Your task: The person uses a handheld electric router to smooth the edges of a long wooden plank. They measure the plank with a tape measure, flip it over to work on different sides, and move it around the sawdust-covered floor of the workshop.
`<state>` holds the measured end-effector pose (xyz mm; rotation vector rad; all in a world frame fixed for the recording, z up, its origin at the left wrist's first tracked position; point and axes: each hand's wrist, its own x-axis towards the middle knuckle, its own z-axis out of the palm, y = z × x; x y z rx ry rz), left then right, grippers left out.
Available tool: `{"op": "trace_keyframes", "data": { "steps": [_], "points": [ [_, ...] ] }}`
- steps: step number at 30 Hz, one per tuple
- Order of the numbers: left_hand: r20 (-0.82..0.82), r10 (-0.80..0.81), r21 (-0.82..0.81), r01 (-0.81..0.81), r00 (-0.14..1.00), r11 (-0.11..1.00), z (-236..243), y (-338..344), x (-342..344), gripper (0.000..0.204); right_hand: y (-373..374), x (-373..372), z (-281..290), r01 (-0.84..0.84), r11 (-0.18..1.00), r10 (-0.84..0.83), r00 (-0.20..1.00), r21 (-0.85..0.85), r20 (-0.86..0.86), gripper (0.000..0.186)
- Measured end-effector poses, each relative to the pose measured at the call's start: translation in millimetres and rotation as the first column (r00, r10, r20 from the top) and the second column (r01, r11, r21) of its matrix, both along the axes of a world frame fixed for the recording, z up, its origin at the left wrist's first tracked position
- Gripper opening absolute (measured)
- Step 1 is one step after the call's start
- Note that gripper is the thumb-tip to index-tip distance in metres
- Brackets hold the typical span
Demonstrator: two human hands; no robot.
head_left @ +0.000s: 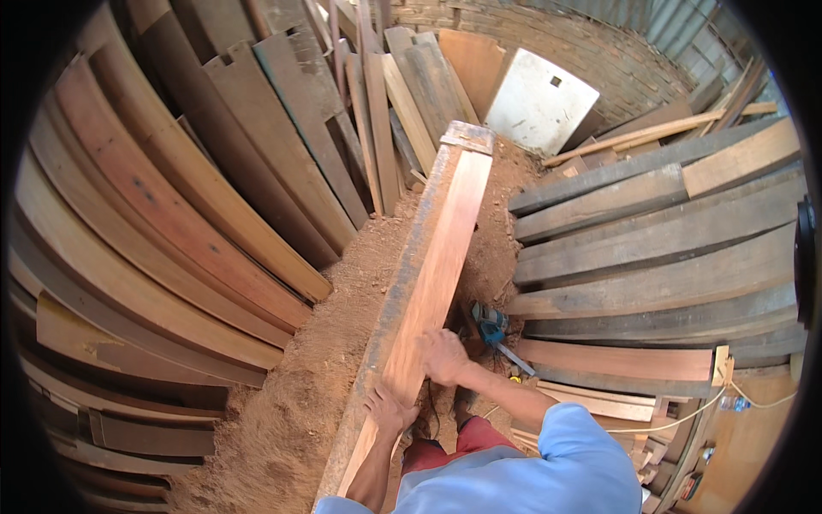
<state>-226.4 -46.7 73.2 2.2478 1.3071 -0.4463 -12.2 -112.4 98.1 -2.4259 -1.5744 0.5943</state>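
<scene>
A long, pale reddish wooden plank point(445, 236) lies lengthwise along a narrow bench beam point(396, 295) in front of me. My left hand point(391, 409) is laid across the plank close to my body, its fingers and thumb holding the two sides. Farther along, my right hand point(443, 356) grips the plank's right edge with bent fingers; their tips are partly hidden. A worn wooden block point(467, 137) sits at the beam's far end, by the end of the plank. On the ground right of the bench is a blue power tool point(490, 322).
Several long boards point(163, 206) lean in a row on the left. Stacked grey planks point(659, 236) fill the right side. A white panel point(541, 101) stands at the back by a brick wall point(556, 34). Sawdust point(287, 420) covers the ground. A pale cord point(676, 424) runs at lower right.
</scene>
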Motion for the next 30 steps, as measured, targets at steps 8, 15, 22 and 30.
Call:
{"op": "trace_keyframes", "data": {
  "steps": [8,15,22,30],
  "points": [
    [-0.115,-0.058,0.037,0.062,0.992,0.997,12.9,1.3,39.1,0.117,-88.3,51.3,-18.1,0.530,0.787,-0.612,0.736,-0.316,-0.288,0.060],
    [-0.133,-0.053,0.052,0.060,0.990,0.997,7.7,4.2,32.8,0.116,-81.7,29.9,-47.5,0.377,0.918,-0.395,0.825,-0.127,-0.405,0.049],
    [-0.122,-0.092,0.055,0.099,0.988,0.994,8.1,8.0,29.6,0.117,-22.2,-30.5,-65.6,0.636,0.691,-0.529,0.121,-0.344,-0.840,0.033],
    [-0.038,-0.112,0.011,0.113,0.993,0.994,12.4,21.7,-7.2,0.112,5.9,-83.2,-64.3,0.696,0.688,-0.654,0.472,-0.206,-0.592,0.043]
  ]
}}
